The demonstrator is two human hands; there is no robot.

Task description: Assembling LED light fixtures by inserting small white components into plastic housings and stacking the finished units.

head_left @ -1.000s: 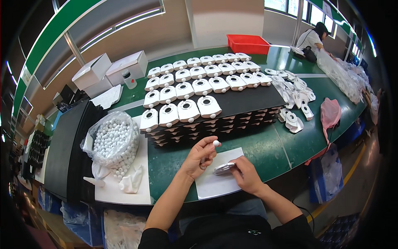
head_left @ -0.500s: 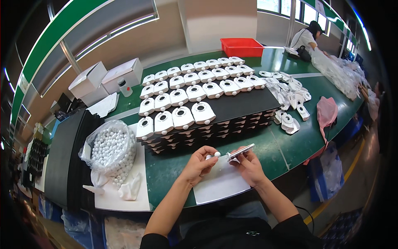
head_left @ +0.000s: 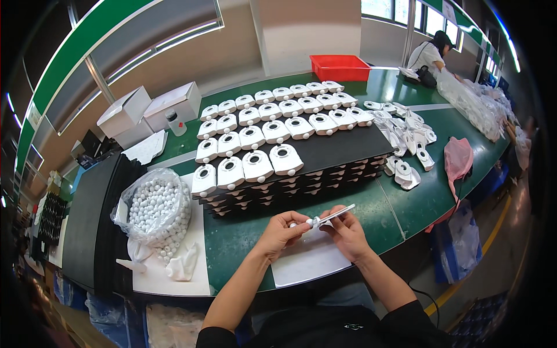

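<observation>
Closer to the flat white piece (head_left: 339, 213) than before, a small ball (head_left: 310, 222) now seems to touch its left end, pinched in the left hand (head_left: 278, 234); the right hand (head_left: 349, 236) grips the piece above the near paper (head_left: 307, 262).

The left hand (head_left: 279, 235) has brought a white ball (head_left: 309, 223) against the flat part (head_left: 340, 213) in the right hand (head_left: 348, 236)

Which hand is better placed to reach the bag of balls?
Probably the left hand, though it holds white balls: the bag sits on that side. The right hand is farther off, gripping the flat part.
</observation>
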